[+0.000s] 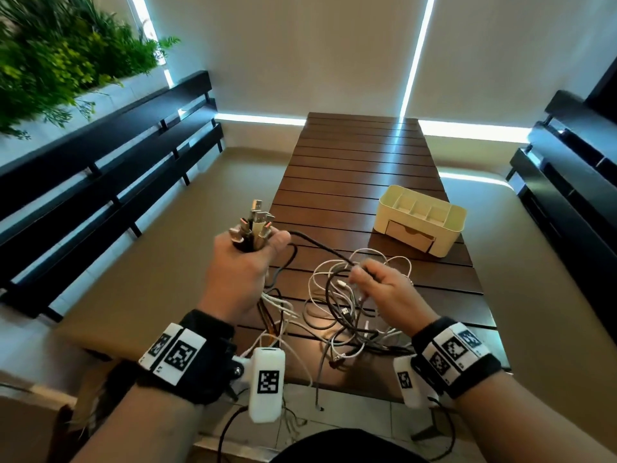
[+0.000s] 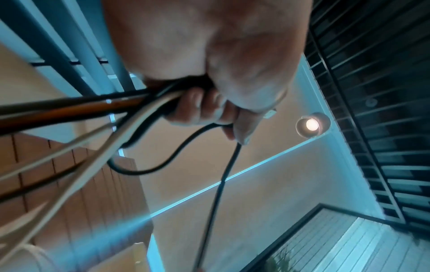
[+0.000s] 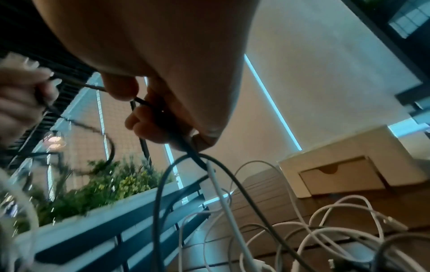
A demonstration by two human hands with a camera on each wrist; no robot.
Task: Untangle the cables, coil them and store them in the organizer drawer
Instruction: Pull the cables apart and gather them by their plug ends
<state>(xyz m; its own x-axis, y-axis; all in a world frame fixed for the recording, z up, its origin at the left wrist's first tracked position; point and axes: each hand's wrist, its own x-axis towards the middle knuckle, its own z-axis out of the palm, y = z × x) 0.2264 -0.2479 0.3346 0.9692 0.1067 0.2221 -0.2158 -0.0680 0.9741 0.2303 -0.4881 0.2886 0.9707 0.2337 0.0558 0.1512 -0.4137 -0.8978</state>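
Observation:
My left hand (image 1: 247, 255) is raised over the table's left edge and grips a bundle of cable ends (image 1: 253, 225), their USB plugs sticking up out of the fist. In the left wrist view the same bundle of cables (image 2: 130, 104) runs out from under my curled fingers (image 2: 197, 108). A black cable (image 1: 320, 247) stretches from that fist to my right hand (image 1: 377, 282), which pinches it between thumb and fingers (image 3: 139, 121). Below lies a tangle of white and dark cables (image 1: 337, 315) on the table. The cream organizer (image 1: 420, 218) stands at the right, its drawer (image 1: 409, 233) closed.
The slatted brown table (image 1: 360, 168) runs away from me. Dark benches (image 1: 110, 175) flank it on the left, and another dark bench (image 1: 567, 182) on the right. Green plants (image 1: 60, 51) fill the far left. Some cable ends hang over the table's near edge (image 1: 319, 389).

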